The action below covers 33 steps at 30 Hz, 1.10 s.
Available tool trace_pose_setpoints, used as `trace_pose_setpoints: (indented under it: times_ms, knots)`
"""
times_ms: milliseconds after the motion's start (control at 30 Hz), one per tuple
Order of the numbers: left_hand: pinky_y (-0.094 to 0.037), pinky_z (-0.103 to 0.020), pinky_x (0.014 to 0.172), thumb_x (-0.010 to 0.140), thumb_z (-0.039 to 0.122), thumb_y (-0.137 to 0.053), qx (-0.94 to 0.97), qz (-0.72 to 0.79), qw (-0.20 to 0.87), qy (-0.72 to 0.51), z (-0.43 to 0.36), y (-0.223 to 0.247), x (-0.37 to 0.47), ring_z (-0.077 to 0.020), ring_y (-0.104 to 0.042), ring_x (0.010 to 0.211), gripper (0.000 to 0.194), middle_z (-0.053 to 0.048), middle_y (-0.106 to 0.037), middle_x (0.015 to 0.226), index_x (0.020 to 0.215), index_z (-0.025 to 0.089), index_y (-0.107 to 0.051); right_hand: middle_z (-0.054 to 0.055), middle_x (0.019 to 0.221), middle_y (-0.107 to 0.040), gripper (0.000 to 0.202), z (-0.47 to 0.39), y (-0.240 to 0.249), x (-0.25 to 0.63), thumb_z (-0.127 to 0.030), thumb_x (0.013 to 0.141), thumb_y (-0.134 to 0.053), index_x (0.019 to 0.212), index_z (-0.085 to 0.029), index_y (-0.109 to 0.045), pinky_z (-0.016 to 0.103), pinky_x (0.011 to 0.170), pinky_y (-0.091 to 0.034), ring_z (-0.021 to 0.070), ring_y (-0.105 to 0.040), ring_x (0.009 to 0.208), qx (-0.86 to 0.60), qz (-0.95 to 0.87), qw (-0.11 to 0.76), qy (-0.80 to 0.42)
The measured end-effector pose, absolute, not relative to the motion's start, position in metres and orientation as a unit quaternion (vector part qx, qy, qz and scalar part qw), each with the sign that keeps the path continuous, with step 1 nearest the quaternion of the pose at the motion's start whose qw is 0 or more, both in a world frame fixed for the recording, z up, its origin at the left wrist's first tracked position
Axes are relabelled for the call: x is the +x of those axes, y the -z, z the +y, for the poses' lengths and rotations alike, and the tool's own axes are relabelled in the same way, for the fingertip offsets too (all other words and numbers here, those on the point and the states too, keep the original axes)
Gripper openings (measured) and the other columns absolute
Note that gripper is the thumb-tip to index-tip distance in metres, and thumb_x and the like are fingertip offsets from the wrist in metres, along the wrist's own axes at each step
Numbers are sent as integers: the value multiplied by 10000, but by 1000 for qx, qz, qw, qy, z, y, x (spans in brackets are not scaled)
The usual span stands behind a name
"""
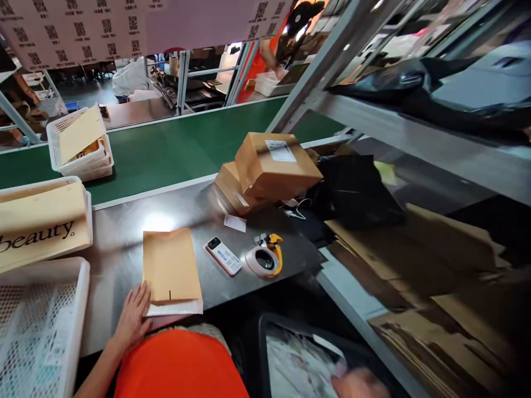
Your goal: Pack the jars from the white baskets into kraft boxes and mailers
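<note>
My left hand [133,318] lies flat on the steel table [120,249], its fingers touching the near left corner of a brown padded envelope [171,271]. My right hand [360,384] is low at the bottom right, blurred, over a dark bin [290,354] of crumpled paper; what it holds cannot be made out. Right of the envelope lie a white handheld device [224,256] and a tape dispenser [265,258] with a yellow handle.
Two stacked cardboard boxes [269,166] and a black bag [352,190] sit at the table's far right. White baskets [81,143] stand on the green conveyor [166,149] and at my left. Flattened cardboard [435,309] lies at right under a metal shelf [415,132]. Another person [286,38] works beyond the belt.
</note>
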<state>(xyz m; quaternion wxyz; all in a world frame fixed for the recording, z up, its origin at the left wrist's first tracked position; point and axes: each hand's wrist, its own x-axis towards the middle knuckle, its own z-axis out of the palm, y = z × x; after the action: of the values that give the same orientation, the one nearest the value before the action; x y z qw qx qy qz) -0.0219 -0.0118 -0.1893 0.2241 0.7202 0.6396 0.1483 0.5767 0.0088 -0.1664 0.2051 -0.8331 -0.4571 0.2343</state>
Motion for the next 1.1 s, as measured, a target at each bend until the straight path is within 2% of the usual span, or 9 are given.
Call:
trace_pose_setpoints:
  times_ms: [67, 167, 300, 400, 500, 600, 800, 967, 1100]
  knots:
    - [-167, -570, 1304, 772, 61, -509, 786, 592, 165, -68, -8, 193, -26, -337, -188, 1630, 917, -98, -278, 1744, 1655, 191, -298, 307, 1055, -742, 308, 34, 180, 519, -326, 602, -586, 838, -197, -736, 695, 995, -512, 465, -721, 1101, -780, -540, 212, -235]
    - [-119, -587, 1301, 732, -9, -470, 840, 533, 101, -4, 1, 198, -32, -331, -201, 1626, 973, -87, -262, 1746, 1664, 185, -266, 126, 1493, -645, 612, 68, 197, 419, -174, 745, -504, 1324, -195, -703, 489, 1229, -419, 272, -555, 1435, -602, -717, 196, -290]
    - [-89, -563, 1311, 847, 64, -488, 887, 452, 92, 30, 11, 198, -42, -309, -245, 1616, 879, -86, -255, 1749, 1674, 203, -226, 81, 1694, -385, 933, 97, 194, 330, -21, 694, -481, 1606, -207, -415, 589, 1304, -249, 277, -292, 1599, -301, -924, 40, -233]
    - [-90, -567, 1316, 865, 73, -491, 895, 427, 116, 57, 17, 193, -45, -300, -273, 1607, 840, -85, -286, 1741, 1662, 204, -263, 123, 1695, -373, 982, 109, 192, 315, -78, 635, -571, 1600, -184, -422, 651, 1291, -221, 336, -284, 1597, -205, -942, -12, -266]
    - [-146, -575, 1313, 830, 49, -514, 886, 434, 147, 69, 22, 191, -45, -297, -312, 1594, 841, -81, -355, 1717, 1635, 217, -335, 155, 1649, -451, 839, 116, 203, 323, -124, 719, -590, 1551, -184, -499, 705, 1262, -225, 360, -330, 1575, -183, -937, 7, -296]
    - [-264, -543, 1295, 866, 44, -511, 873, 450, 182, 40, 24, 193, -47, -272, -387, 1561, 752, -82, -460, 1663, 1590, 228, -424, 141, 1564, -573, 623, 120, 216, 332, -147, 862, -555, 1480, -216, -588, 648, 1275, -256, 305, -425, 1533, -188, -926, 53, -323]
    - [-444, -510, 1210, 957, 115, -517, 791, 553, 245, -93, 18, 204, -48, -255, -587, 1414, 418, -90, -686, 1453, 1299, 246, -717, 58, 1340, -757, 280, 123, 223, 334, -266, 999, -553, 1170, -277, -774, 508, 1208, -436, 235, -629, 1361, -233, -900, 133, -345]
    - [-503, -493, 1144, 1020, 266, -503, 733, 632, 224, -114, 18, 204, -39, -260, -647, 1320, 299, -81, -780, 1287, 1099, 242, -791, 51, 1175, -815, 327, 111, 232, 328, -306, 1058, -462, 1067, -270, -787, 473, 1125, -535, 224, -709, 1233, -329, -862, 218, -319]
    - [-550, -407, 990, 1021, 392, -513, 687, 687, 216, -101, 22, 198, -28, -246, -688, 1106, 330, -77, -806, 1094, 935, 227, -786, 127, 1191, -769, 361, 98, 244, 314, -287, 1057, -423, 938, -207, -754, 469, 1058, -580, 256, -687, 1225, -424, -819, 283, -264]
